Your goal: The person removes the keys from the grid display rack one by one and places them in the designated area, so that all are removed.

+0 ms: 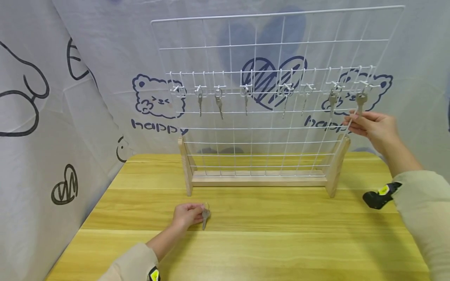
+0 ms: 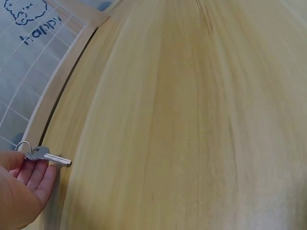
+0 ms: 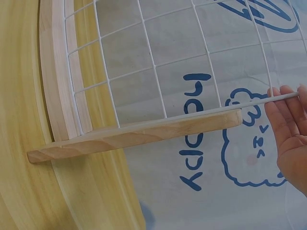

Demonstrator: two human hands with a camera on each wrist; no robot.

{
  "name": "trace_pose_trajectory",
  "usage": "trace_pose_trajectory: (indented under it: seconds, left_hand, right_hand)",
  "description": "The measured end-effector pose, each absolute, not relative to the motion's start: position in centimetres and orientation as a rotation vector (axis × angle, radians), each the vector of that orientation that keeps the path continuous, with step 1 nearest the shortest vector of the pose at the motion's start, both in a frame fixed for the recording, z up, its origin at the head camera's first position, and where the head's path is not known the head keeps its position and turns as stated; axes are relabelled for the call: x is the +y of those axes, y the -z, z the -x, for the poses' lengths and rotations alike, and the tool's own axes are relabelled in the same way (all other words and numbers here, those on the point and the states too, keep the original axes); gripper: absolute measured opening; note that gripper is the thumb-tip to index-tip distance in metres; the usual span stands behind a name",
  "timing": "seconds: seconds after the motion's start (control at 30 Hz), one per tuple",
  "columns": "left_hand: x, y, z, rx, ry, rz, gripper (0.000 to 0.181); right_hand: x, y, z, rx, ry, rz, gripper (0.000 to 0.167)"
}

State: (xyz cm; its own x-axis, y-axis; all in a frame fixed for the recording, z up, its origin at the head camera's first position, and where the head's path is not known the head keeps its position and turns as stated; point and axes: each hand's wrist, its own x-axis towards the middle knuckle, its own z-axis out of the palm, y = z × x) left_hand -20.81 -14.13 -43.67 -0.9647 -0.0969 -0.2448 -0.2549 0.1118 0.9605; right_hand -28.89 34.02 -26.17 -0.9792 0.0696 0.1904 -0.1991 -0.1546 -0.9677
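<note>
Thumb and fingers of my left hand [image 1: 186, 215] pinch a key [image 1: 206, 214] near its bow, with its ring [image 1: 206, 205] standing up above and its blade jutting past my fingertips. From the left wrist, my other fingers lie loosely curled beneath it; whether that hand touches the table [image 1: 267, 249], I cannot tell. I have this key over the boards in front of the rack's left wooden foot [image 1: 186, 171] and a little to its right, well in from the table's left edge. To the right of it the tabletop runs wide and open toward my right sleeve [image 1: 427, 212], with more room on the near side. Behind, the wooden crossbar [image 1: 258, 181] and the two feet bound the space; the back edge of the table shows beyond them, close to the hanging cloth [image 1: 105, 39]. Over at the other side, my right hand [image 1: 377, 127] is raised, its thumb and fingers closed around the side wire [image 3: 256, 102] of the white wire grid [image 1: 277, 14], above the top of the right wooden foot [image 1: 338, 166]. Just over those fingertips hangs the rightmost key [image 1: 361, 98], its blade pointing down toward my thumb. Leftward from it, more keys hang from a row of hooks, spaced apart across the grid. A black wrist device [image 1: 376, 199] juts out beside my right cuff, over the table's right part.
</note>
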Motion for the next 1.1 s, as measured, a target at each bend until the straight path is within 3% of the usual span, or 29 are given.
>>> trace_pose_trajectory:
  seconds: [1.1]
  left_hand:
    - [-14.74,43.94,21.7,2.911,-1.356,-0.07,0.006]
  right_hand:
    - [34.08,26.31,28.88,-1.899,-2.256,-0.142,0.007]
